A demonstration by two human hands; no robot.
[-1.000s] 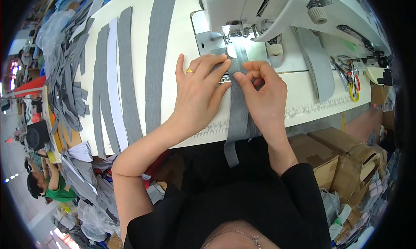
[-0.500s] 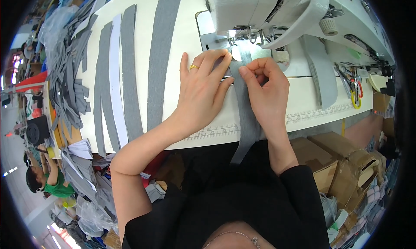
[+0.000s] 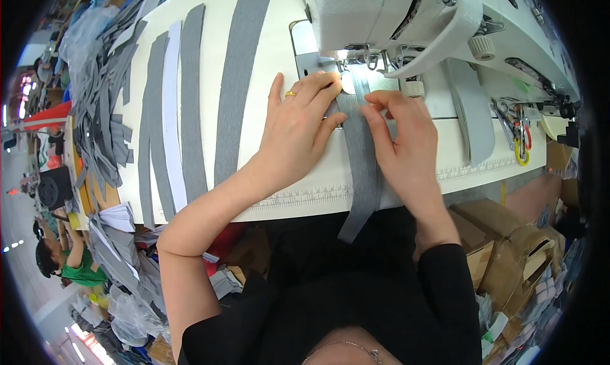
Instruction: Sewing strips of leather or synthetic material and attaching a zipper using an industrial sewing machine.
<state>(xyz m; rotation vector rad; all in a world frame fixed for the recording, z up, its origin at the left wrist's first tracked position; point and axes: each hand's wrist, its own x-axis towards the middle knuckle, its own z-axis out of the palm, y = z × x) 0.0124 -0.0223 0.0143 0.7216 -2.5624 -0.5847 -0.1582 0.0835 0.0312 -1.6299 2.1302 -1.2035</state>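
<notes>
A long grey fabric strip (image 3: 360,155) runs from under the needle area of a white sewing machine (image 3: 375,15) toward me, its end hanging over the table's front edge. My left hand (image 3: 295,130) lies palm down at the strip's left side, fingers stretched out, fingertips by the machine's plate and the strip's edge. At the strip's right edge is my right hand (image 3: 406,139), thumb and forefinger apart with their tips touching or just over the cloth; the other fingers are curled. The needle itself is too small to make out.
Several grey strips (image 3: 192,104) and a white strip (image 3: 171,110) lie on the table (image 3: 286,203) at left, beside a heap of grey scraps (image 3: 105,104). At right are stacked grey pieces (image 3: 470,117) and scissors (image 3: 522,142). Cardboard boxes (image 3: 508,244) stand below.
My right hand has shifted right, and its thumb and forefinger have loosened from the strip. The left hand stays nearly in place beside the cloth.
</notes>
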